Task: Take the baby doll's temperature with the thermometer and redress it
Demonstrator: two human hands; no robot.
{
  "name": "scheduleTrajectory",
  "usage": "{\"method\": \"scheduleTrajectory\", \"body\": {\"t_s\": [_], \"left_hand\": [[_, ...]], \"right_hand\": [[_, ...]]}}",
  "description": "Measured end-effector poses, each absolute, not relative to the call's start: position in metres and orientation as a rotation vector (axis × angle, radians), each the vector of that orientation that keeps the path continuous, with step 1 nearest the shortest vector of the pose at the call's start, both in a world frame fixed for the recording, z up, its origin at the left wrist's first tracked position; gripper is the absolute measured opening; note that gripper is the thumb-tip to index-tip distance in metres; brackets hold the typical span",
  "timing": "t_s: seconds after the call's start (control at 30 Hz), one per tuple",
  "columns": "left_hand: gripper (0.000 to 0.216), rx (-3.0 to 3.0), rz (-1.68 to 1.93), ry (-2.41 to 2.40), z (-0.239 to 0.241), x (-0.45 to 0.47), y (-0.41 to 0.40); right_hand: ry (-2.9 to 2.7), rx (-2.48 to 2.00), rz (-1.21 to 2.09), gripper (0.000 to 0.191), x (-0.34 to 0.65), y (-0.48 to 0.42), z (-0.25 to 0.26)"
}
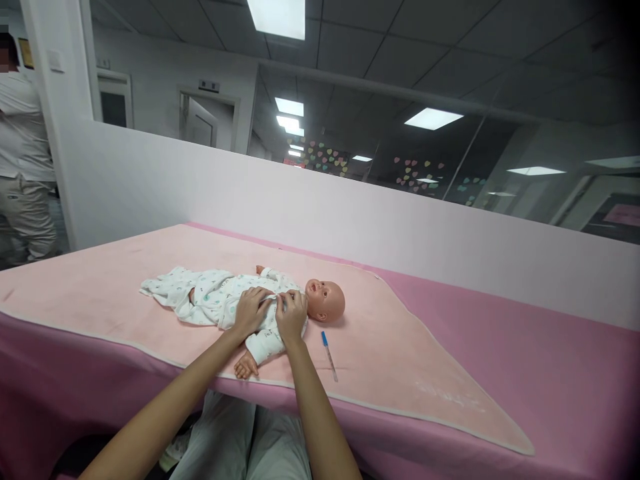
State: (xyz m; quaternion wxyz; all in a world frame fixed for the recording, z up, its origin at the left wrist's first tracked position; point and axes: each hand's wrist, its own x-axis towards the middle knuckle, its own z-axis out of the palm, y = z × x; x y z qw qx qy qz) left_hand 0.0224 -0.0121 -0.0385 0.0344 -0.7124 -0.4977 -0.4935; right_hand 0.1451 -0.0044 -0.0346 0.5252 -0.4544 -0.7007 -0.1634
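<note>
A baby doll [325, 300] lies on its back on a pale pink blanket [390, 360], head to the right, dressed in a white patterned romper [200, 297]. My left hand [253, 310] rests on the doll's chest with fingers curled into the cloth. My right hand [291, 313] is beside it at the collar near the neck, fingers pinched on the romper. One doll arm [250, 357] sticks out toward me below my hands.
A thin pen-like stick with a blue end [329, 355] lies on the blanket right of my right arm. The blanket covers a pink table [550, 373] against a white partition wall [400, 220]. A person in light clothes [23, 167] stands at far left.
</note>
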Motion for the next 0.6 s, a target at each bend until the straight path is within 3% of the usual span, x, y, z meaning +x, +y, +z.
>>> {"method": "scheduleTrajectory", "body": {"t_s": [0.6], "left_hand": [[0.022,-2.307,-1.615,-1.463,-0.0377,0.0147,-0.0134]], "right_hand": [[-1.692,-1.077,-0.369,0.015,0.1441,-0.0063,-0.0339]]}}
